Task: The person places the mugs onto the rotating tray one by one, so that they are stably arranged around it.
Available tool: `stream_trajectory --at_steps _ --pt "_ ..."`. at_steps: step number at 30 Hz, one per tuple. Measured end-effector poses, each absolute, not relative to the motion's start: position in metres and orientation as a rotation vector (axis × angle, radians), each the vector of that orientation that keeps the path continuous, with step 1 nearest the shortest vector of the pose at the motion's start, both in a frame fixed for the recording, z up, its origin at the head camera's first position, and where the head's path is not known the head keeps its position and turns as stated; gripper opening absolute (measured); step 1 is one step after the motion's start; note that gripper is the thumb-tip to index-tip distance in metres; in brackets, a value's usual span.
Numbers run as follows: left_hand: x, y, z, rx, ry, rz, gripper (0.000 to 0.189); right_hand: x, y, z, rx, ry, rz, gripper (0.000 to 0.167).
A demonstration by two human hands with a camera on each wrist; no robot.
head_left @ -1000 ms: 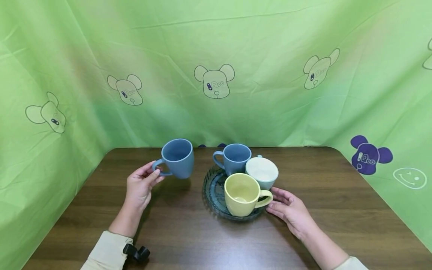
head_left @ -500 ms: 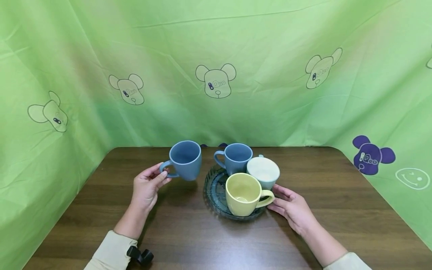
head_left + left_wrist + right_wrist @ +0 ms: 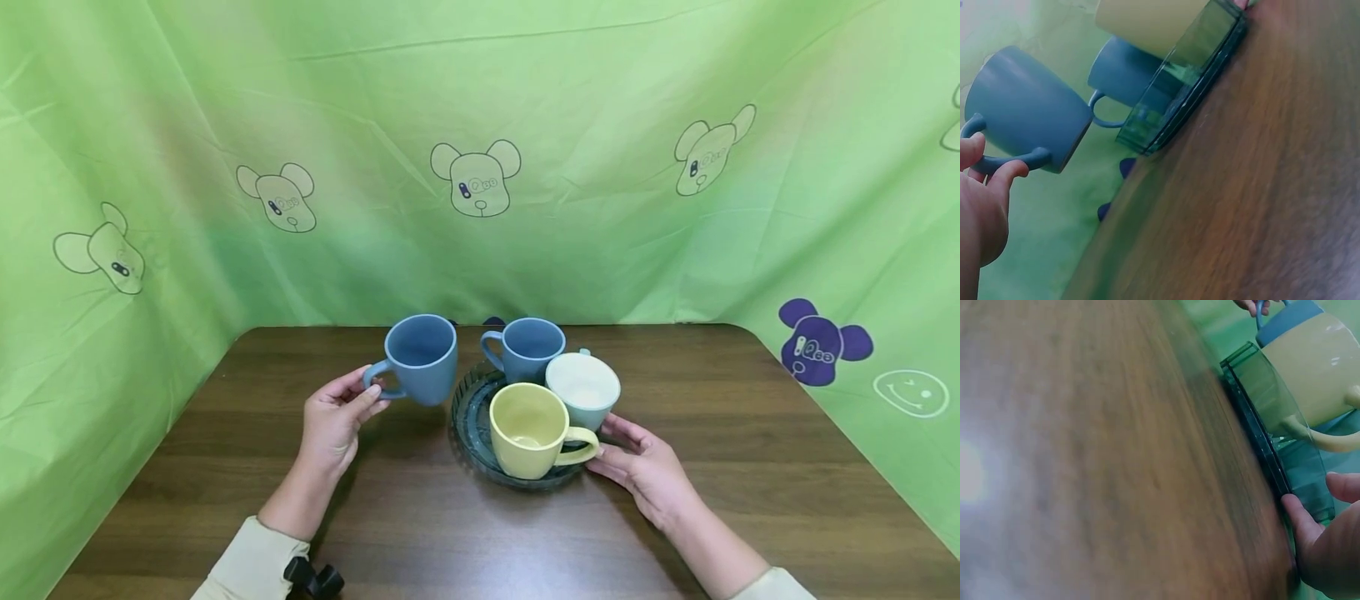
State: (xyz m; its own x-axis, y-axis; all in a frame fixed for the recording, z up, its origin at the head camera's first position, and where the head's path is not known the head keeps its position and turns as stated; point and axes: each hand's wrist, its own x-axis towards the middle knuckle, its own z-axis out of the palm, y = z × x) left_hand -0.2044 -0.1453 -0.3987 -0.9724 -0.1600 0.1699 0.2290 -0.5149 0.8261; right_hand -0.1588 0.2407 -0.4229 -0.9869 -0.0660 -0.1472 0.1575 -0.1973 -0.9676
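Note:
My left hand (image 3: pixel 333 421) grips a blue mug (image 3: pixel 431 375) by its handle, thumb on the near side. That mug hangs upright above the table, just left of a round dark green, see-through dish (image 3: pixel 468 450) with a ribbed rim. In the dish stand another blue mug (image 3: pixel 534 348) at the back, a white-lined pale mug (image 3: pixel 592 410) at the right and a yellow mug (image 3: pixel 525 454) in front. My right hand (image 3: pixel 652 475) touches the dish's right side, fingers extended; in the right wrist view a fingertip (image 3: pixel 1291 503) rests at its base edge.
The brown wooden table (image 3: pixel 420 533) reaches back to a green cloth (image 3: pixel 375 250) printed with bear heads. A black device (image 3: pixel 313 577) sits at my left cuff. The yellow mug's handle (image 3: pixel 581 450) points toward my right hand.
My left hand has carried the blue mug rightward toward the dish. In the last half second, the dish has turned slightly: its blue mug shifted right, the yellow one left.

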Motion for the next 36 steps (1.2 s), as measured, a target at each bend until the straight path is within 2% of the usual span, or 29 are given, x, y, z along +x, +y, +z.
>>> stream_trajectory --at_steps 22,36 --pt "-0.196 -0.116 -0.397 -0.048 -1.527 -2.500 0.038 -0.154 0.236 -0.427 0.151 1.906 -2.359 0.069" --pt "-0.199 -0.097 -0.396 0.001 -1.577 -2.461 0.024 -0.155 0.235 -0.422 0.135 1.918 -2.359 0.068"
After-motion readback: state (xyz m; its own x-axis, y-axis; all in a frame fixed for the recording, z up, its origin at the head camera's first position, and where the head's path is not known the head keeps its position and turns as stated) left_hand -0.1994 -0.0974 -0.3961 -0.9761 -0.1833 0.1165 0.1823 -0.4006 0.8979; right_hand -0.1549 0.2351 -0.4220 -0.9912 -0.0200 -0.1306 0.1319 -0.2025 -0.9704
